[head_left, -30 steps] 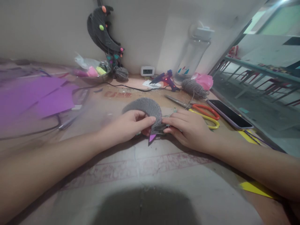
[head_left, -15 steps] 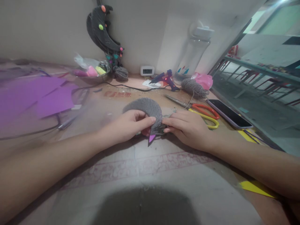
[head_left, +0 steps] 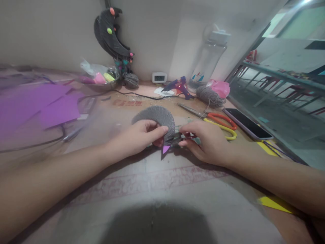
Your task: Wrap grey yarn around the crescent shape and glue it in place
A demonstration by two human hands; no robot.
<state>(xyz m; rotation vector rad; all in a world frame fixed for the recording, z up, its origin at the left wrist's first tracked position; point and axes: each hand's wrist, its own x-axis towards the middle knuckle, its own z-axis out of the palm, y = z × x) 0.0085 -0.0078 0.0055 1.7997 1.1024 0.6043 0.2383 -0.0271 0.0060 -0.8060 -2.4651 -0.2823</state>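
A crescent wrapped in grey yarn (head_left: 157,113) stands tilted over the table, with a bare purple tip (head_left: 166,149) at its lower end. My left hand (head_left: 148,135) pinches it near that end, thumb on the near face and fingers behind. Just to the right, my right hand (head_left: 203,140) has its fingers curled, thumb and forefinger spaced apart. Dark grey yarn strands (head_left: 179,137) run from the crescent's lower edge into that hand; the far fingers and exact grip are partly hidden. Scissors (head_left: 220,123) with red and yellow handles lie beyond the right hand.
A glue gun (head_left: 180,87) with a lit red light, a grey yarn skein (head_left: 209,96) and a clear bottle (head_left: 209,61) stand at the back. A phone (head_left: 248,123) lies right. Purple sheets (head_left: 59,105) lie left. A dark crescent decoration (head_left: 109,34) hangs by the wall.
My right hand's thumb and forefinger have spread apart, and dark yarn strands now show between them and the crescent. The left hand keeps its hold almost unmoved.
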